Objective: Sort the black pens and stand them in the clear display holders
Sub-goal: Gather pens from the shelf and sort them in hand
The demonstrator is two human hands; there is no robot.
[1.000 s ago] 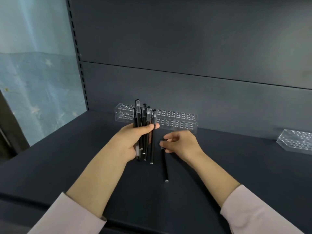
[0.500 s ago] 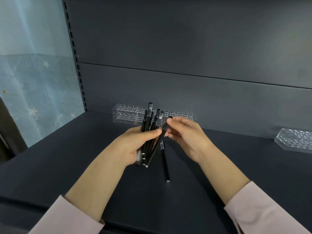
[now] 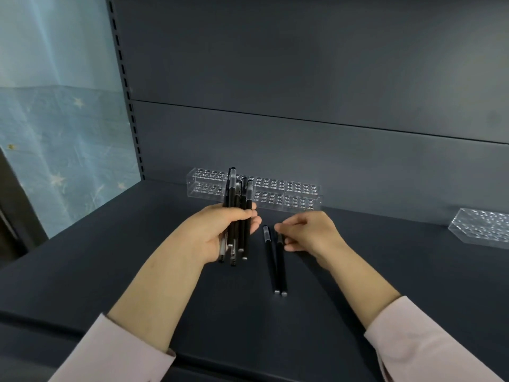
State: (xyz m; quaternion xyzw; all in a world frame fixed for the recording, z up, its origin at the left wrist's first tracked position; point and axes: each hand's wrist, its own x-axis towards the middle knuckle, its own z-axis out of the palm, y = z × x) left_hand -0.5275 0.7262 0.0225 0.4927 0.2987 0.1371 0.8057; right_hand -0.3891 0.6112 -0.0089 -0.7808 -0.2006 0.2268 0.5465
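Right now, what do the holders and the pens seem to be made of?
The holders look like clear acrylic or similar hard plastic, glossy: the shelf shows through them. The pens seem plastic: matte black barrels, see-through caps, silvery ends, perhaps metal.

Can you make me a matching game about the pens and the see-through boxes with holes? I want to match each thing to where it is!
Things:
1. bundle of pens
2. two pens
3. long clear holder
4. second clear holder

Places:
A. far right of the shelf
B. held upright in the left hand
C. in the middle, against the back wall
D. lying side by side on the shelf

Right pairs: 1-B, 2-D, 3-C, 4-A.
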